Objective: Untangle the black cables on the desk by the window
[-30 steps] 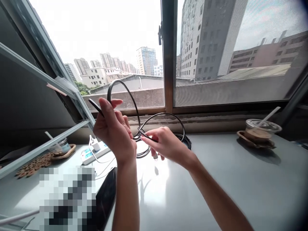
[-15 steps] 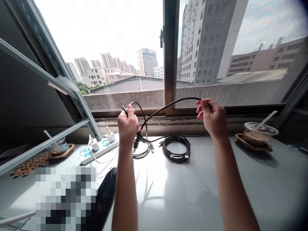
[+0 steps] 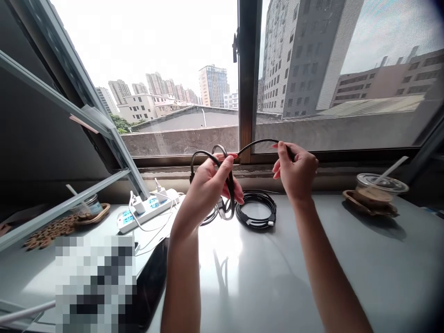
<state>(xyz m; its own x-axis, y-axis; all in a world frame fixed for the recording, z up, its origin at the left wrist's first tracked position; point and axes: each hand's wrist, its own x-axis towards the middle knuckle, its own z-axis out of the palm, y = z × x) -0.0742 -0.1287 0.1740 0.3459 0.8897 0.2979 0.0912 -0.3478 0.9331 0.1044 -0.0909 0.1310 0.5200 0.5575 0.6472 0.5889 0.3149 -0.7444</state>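
The window (image 3: 243,92) is filling the view from 9 to 3 o'clock, its open sash (image 3: 69,138) leaning in at 9 o'clock. The grey worktop (image 3: 347,268) is spreading below it, from 3 round to 8 o'clock. A pixelated patch is covering the worktop at 8 o'clock, with a dark flat slab (image 3: 151,286) lying just beside it.

At the centre, both hands are lifting a black cable (image 3: 258,142) above the worktop, in front of the window frame. The left hand (image 3: 208,189) is gripping several loops of it, fingers (image 3: 227,163) curling shut around the bundle, with loops hanging down below the palm. The right hand (image 3: 294,171), just toward 3 o'clock, is pinching the free run of cable between thumb and fingers, and the cable is arching between the two hands.

A coiled cable (image 3: 255,210) is lying flat on the worktop below the hands. A white power strip (image 3: 145,210) with chargers plugged in is resting toward 9 o'clock. A lidded cup (image 3: 379,187) with a straw is standing on a coaster at 3 o'clock. A small jar (image 3: 85,208) is sitting on a woven mat at 9 o'clock.
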